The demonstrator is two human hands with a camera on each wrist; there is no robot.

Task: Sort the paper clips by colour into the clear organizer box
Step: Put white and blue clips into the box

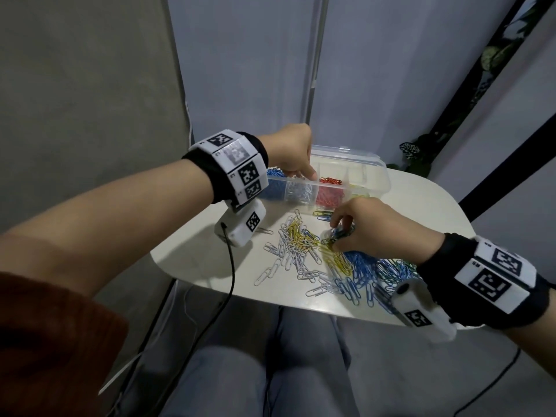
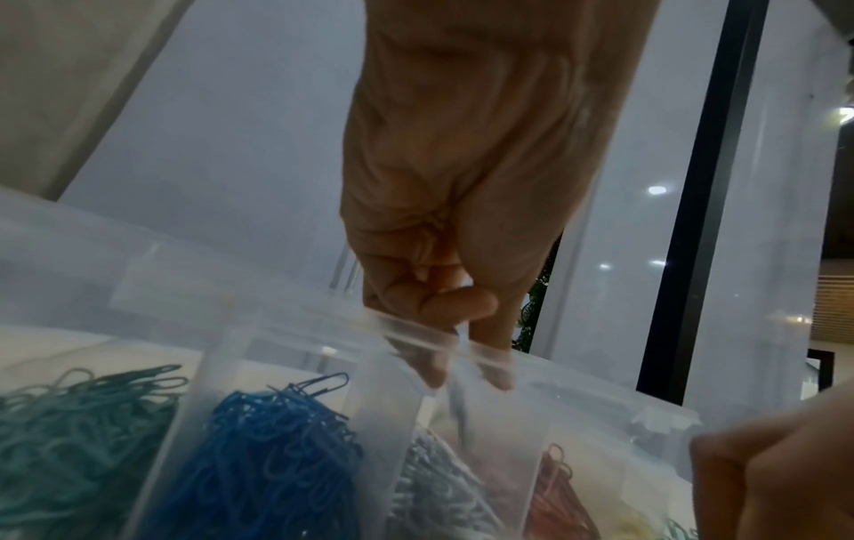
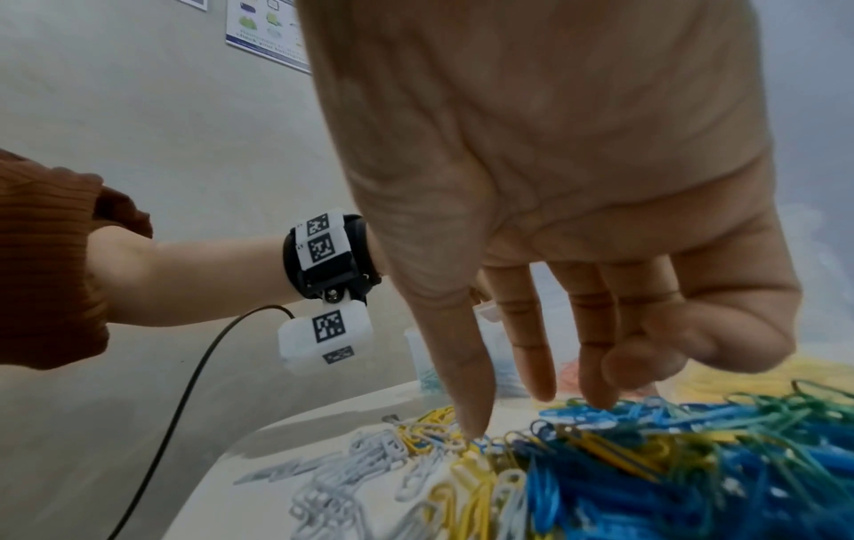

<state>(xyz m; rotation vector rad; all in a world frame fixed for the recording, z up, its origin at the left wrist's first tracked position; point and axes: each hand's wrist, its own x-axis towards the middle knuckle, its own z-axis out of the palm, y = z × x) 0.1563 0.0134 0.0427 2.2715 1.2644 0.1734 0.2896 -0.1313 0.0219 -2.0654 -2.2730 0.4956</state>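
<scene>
A clear organizer box [image 1: 377,176] stands at the table's far side with its lid open. Its compartments hold blue clips [image 2: 277,460], white clips [image 1: 301,191] and red clips [image 1: 331,192]. My left hand [image 1: 310,176] hovers over the white compartment, thumb and forefinger dipping behind the wall [image 2: 462,380]. A pale blurred streak lies between the two tips; whether it is a held clip is unclear. My right hand [image 1: 338,233] reaches down with straight fingers [image 3: 513,416] touching the mixed clip pile [image 1: 361,269] of blue, yellow, green and white, pinching nothing.
Loose white clips [image 1: 285,260] and yellow clips [image 1: 298,236] spread over the middle of the small white table [image 1: 204,254]. A black cable [image 1: 231,275] hangs from the left wrist camera over the front edge. A plant [image 1: 418,158] stands behind the table.
</scene>
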